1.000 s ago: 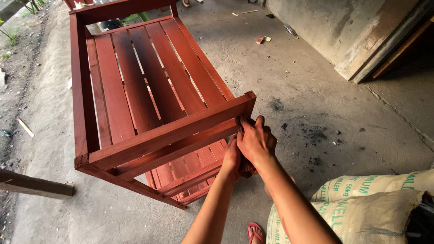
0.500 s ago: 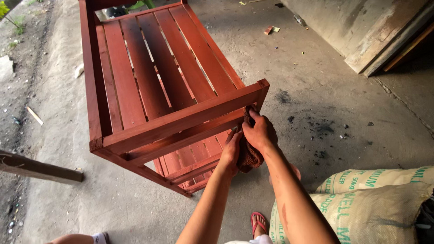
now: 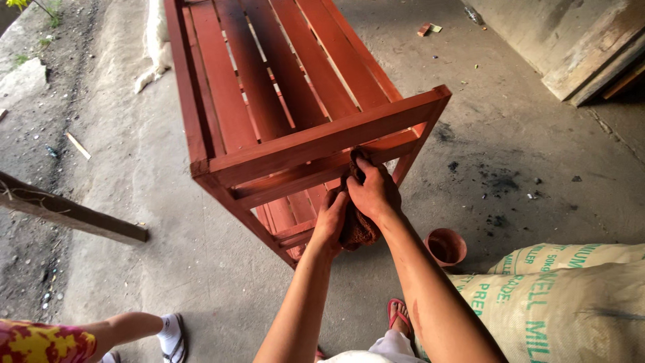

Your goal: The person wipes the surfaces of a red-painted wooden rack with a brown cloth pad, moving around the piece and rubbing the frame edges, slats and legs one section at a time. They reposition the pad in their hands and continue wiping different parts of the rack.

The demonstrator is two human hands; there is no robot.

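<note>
Fingers [image 3: 363,176] of right hand [image 3: 373,193] clenched on dark brown rag [image 3: 356,228], pressed to lower front rail of red-brown slatted wooden frame [image 3: 282,94] at picture centre; left hand [image 3: 330,222] gripping rag's lower end. Frame looks coated almost all over, a paler patch on the rails just by the rag. Small stained pot [image 3: 446,246] on concrete floor [image 3: 517,148] at four o'clock, printed sack [image 3: 564,302] beyond it.

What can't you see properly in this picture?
Head view:
- The brown rag: mostly covered by the right hand and left hand.
- The red wooden frame: far end cut off by the top edge.
- The small pot: contents too dark to tell.
- The sack: cut off at the right edge.
</note>
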